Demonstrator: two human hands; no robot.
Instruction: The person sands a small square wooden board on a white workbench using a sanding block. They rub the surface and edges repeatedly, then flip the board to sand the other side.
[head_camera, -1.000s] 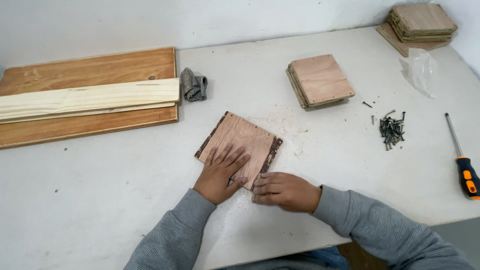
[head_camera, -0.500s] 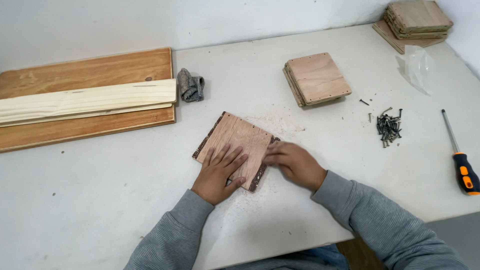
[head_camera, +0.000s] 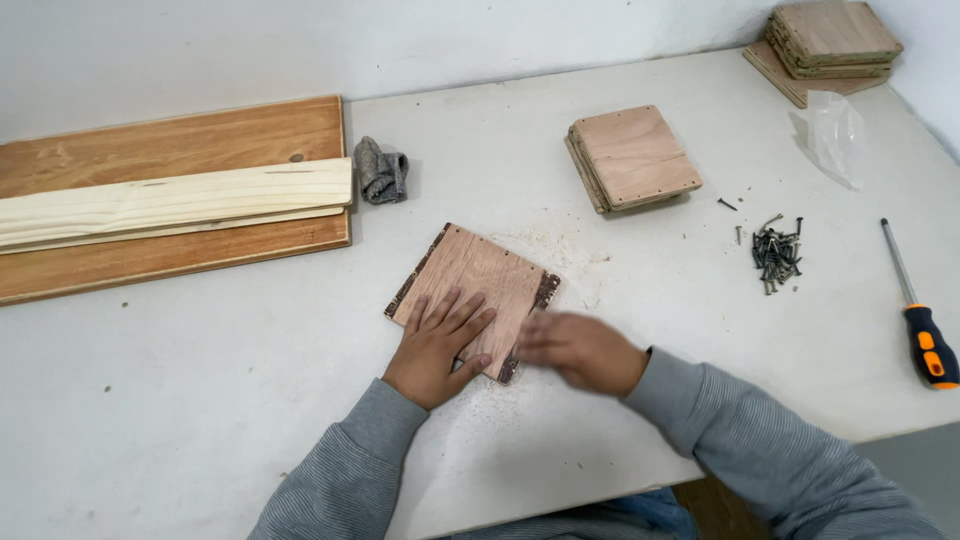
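We find the left hand (head_camera: 437, 348) flat, fingers spread, pressing the plywood square (head_camera: 472, 293). The right hand (head_camera: 577, 349) is blurred at the square's 4 o'clock edge; its grip we cannot tell. White table (head_camera: 250, 400), sawdust-flecked. Screws (head_camera: 776, 254) at 2 o'clock, planks (head_camera: 170, 200) at 10.

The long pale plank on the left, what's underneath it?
The pale plank lies on a darker brown wooden board, which rests on the white table. The board's middle strip is covered.

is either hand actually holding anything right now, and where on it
Nothing is gripped. The left hand presses flat on the square wooden panel's near edge; the blurred right hand sits beside its corner, contact unclear.
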